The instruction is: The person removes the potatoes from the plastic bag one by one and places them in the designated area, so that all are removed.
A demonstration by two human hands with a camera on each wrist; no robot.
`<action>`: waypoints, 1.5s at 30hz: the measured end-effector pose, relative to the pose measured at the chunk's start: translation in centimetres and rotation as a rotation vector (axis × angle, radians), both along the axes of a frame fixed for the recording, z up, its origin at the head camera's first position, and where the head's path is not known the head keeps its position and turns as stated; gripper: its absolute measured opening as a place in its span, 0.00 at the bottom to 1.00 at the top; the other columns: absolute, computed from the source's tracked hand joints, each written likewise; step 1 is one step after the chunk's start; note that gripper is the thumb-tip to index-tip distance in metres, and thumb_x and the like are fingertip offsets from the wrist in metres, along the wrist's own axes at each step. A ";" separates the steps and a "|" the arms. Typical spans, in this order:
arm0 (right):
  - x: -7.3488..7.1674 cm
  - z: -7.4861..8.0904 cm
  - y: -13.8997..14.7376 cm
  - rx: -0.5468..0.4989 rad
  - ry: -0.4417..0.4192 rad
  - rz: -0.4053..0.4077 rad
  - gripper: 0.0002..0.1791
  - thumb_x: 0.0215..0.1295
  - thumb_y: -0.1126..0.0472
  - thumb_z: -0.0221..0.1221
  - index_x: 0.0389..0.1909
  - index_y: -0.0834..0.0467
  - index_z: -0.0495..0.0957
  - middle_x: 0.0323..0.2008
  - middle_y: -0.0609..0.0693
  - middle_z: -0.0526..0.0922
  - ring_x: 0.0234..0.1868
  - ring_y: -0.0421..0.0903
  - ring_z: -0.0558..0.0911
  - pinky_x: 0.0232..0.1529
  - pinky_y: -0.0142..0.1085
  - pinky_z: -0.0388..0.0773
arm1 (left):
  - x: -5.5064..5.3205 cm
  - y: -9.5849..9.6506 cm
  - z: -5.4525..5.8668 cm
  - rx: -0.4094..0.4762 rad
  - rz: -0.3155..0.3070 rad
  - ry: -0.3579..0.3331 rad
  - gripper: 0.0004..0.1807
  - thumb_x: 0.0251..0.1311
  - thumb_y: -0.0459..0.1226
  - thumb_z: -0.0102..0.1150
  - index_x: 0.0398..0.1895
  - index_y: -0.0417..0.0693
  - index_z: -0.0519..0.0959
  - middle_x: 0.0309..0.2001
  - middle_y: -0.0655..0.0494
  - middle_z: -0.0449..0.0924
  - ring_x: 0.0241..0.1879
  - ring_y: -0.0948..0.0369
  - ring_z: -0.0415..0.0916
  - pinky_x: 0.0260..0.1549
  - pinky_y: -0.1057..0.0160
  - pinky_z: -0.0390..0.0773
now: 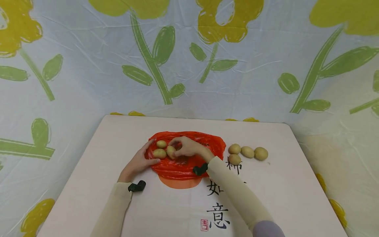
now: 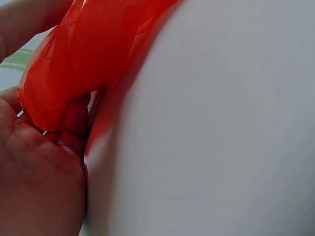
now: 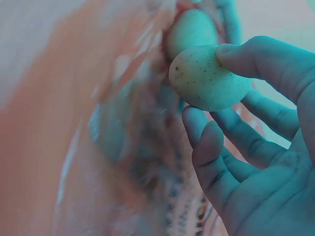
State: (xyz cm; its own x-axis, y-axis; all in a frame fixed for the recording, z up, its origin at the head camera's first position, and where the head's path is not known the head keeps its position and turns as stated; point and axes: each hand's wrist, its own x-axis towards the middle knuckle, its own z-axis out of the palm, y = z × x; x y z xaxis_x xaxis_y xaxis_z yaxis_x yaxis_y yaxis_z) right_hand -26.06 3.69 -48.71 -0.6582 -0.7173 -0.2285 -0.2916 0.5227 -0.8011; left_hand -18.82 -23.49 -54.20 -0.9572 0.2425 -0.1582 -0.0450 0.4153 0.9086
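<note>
A potato [image 3: 209, 78], pale yellow with dark specks, is pinched between the thumb and fingers of my right hand [image 1: 187, 147] over the red plastic bag [image 1: 189, 172]. Two more potatoes, a small one [image 1: 161, 144] and a larger one [image 1: 159, 153], lie at the bag's left part. My left hand [image 1: 141, 162] holds the bag's left edge, its thumb reaching toward the larger potato. In the left wrist view, the fingers [image 2: 74, 125] curl at the bulging red edge, partly hidden by the plastic.
Several potatoes [image 1: 247, 151] lie in a group on the table to the right of the bag. The pale tabletop [image 1: 284, 197] bears black characters [image 1: 217, 215] and an orange circle [image 1: 180, 183] partly under the bag. A flower-printed cloth [image 1: 237, 89] hangs behind.
</note>
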 end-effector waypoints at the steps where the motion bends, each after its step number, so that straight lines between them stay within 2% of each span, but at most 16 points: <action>1: 0.0 0.2 0.1 -0.021 -0.001 -0.003 0.23 0.66 0.54 0.69 0.61 0.48 0.80 0.56 0.45 0.82 0.51 0.46 0.80 0.53 0.37 0.83 | 0.0 0.0 0.0 0.003 0.003 -0.004 0.56 0.57 0.49 0.75 0.83 0.60 0.50 0.82 0.49 0.51 0.80 0.44 0.49 0.76 0.32 0.52; 6: 0.4 1.2 0.6 -0.091 0.004 -0.020 0.22 0.66 0.54 0.69 0.60 0.47 0.80 0.56 0.45 0.82 0.47 0.46 0.83 0.49 0.35 0.85 | 0.0 0.2 0.2 0.020 0.009 -0.023 0.56 0.56 0.49 0.75 0.83 0.62 0.50 0.82 0.51 0.51 0.80 0.45 0.49 0.75 0.33 0.54; 15: 1.5 3.1 2.2 -0.186 0.017 -0.080 0.23 0.65 0.57 0.69 0.61 0.49 0.79 0.58 0.47 0.81 0.52 0.52 0.83 0.54 0.38 0.84 | 0.1 0.1 0.1 0.020 0.015 -0.025 0.56 0.58 0.50 0.74 0.84 0.59 0.50 0.82 0.48 0.49 0.81 0.44 0.46 0.76 0.33 0.50; 23: 2.9 5.0 4.2 -0.262 0.067 -0.123 0.25 0.64 0.58 0.69 0.62 0.51 0.78 0.59 0.48 0.81 0.49 0.48 0.84 0.54 0.38 0.84 | 0.3 0.1 0.2 0.021 0.017 -0.013 0.55 0.57 0.49 0.75 0.83 0.60 0.50 0.82 0.49 0.50 0.80 0.44 0.48 0.75 0.33 0.54; 26: 3.4 5.6 5.2 -0.275 0.095 -0.140 0.25 0.65 0.60 0.68 0.63 0.52 0.78 0.58 0.50 0.82 0.47 0.48 0.85 0.51 0.38 0.83 | 0.2 0.2 0.1 0.019 0.017 -0.006 0.55 0.57 0.48 0.75 0.83 0.62 0.51 0.82 0.50 0.51 0.80 0.44 0.48 0.74 0.34 0.58; 31: 4.4 6.1 7.0 -0.304 0.113 -0.185 0.26 0.64 0.62 0.69 0.63 0.53 0.78 0.56 0.51 0.83 0.48 0.50 0.86 0.45 0.38 0.84 | 0.1 0.2 0.1 0.019 0.007 -0.003 0.56 0.58 0.48 0.75 0.84 0.61 0.50 0.83 0.48 0.49 0.81 0.42 0.47 0.74 0.34 0.58; 36: 5.4 6.1 9.0 -0.319 0.135 -0.246 0.26 0.64 0.62 0.71 0.62 0.53 0.78 0.55 0.52 0.83 0.50 0.51 0.86 0.45 0.37 0.84 | 0.0 0.2 0.1 0.034 0.003 -0.004 0.55 0.59 0.47 0.74 0.84 0.58 0.50 0.83 0.47 0.48 0.81 0.42 0.45 0.76 0.34 0.53; 45: 7.3 5.8 12.7 -0.339 0.134 -0.335 0.26 0.64 0.61 0.71 0.63 0.55 0.77 0.57 0.55 0.82 0.51 0.54 0.84 0.46 0.36 0.85 | 0.0 0.1 0.0 0.012 -0.009 0.023 0.55 0.59 0.47 0.74 0.84 0.61 0.49 0.83 0.46 0.48 0.80 0.41 0.47 0.74 0.34 0.58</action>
State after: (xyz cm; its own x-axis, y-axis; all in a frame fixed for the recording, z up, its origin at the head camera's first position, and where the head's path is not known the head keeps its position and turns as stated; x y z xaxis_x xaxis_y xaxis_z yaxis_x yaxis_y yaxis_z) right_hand -18.75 16.42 -42.91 -0.8730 -0.4806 0.0832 -0.2640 0.3220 -0.9092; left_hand -18.80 -23.37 -54.18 -0.9583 0.2529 -0.1328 -0.0198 0.4051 0.9141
